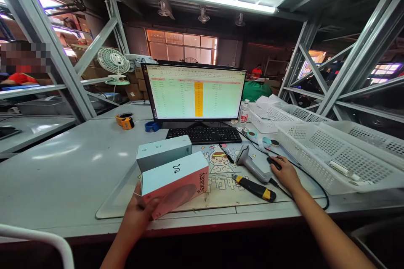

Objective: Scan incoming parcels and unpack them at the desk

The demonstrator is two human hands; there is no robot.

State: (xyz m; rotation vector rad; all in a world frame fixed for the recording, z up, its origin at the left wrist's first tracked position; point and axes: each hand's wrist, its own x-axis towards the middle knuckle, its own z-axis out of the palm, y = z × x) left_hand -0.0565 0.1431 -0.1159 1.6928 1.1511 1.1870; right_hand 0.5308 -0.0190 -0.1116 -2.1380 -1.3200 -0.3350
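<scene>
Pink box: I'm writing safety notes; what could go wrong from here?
The left hand holds the pink box by one end, so it might tip or bump the other box behind it. The cutter lies between the hands; a reach across could brush it, though I can't tell whether its blade is out. The scanner cord by the right hand might snag.

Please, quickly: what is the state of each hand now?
Left hand: closed on the pink box.
Right hand: on the black mouse; grip unclear.
</scene>
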